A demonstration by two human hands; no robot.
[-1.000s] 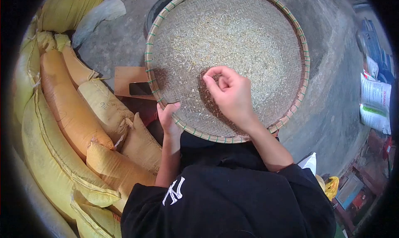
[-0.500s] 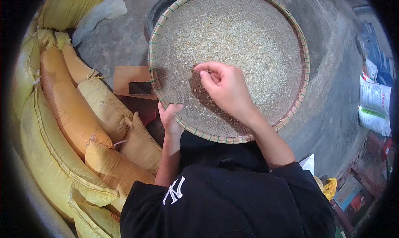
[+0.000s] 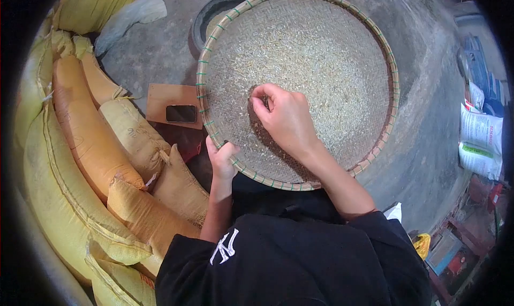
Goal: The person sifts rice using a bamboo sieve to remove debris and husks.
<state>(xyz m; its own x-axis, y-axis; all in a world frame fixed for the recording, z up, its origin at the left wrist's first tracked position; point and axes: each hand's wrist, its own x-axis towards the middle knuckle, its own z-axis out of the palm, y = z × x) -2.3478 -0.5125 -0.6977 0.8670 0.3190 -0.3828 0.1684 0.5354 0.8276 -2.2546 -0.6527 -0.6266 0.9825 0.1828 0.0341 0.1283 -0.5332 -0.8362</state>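
A wide round winnowing basket (image 3: pixel 397 86) of woven bamboo, its rim bound with green ties, is tilted in front of me. Pale grain (image 3: pixel 321 49) lies spread thinly across its weave. At the lower left, my left hand (image 3: pixel 222 159) grips the rim, thumb on the inner side. My right hand (image 3: pixel 286 116) is over the left-centre of the basket, thumb and index fingertip pinched together. Whatever is between those fingertips is too small to make out. A dark shadow falls on the grain beneath this hand.
Stuffed yellow and orange sacks (image 3: pixel 91 129) are piled along the left. A phone (image 3: pixel 181 113) lies on a brown board (image 3: pixel 158 100) beside the basket. Behind the rim stands a dark round basin (image 3: pixel 201 25). White printed bags (image 3: pixel 480 140) are at the right.
The basket has shifted slightly down, showing more of the basin behind it. My right hand has moved a little lower and its fingers have drawn into a tighter pinch. My left hand still grips the rim.
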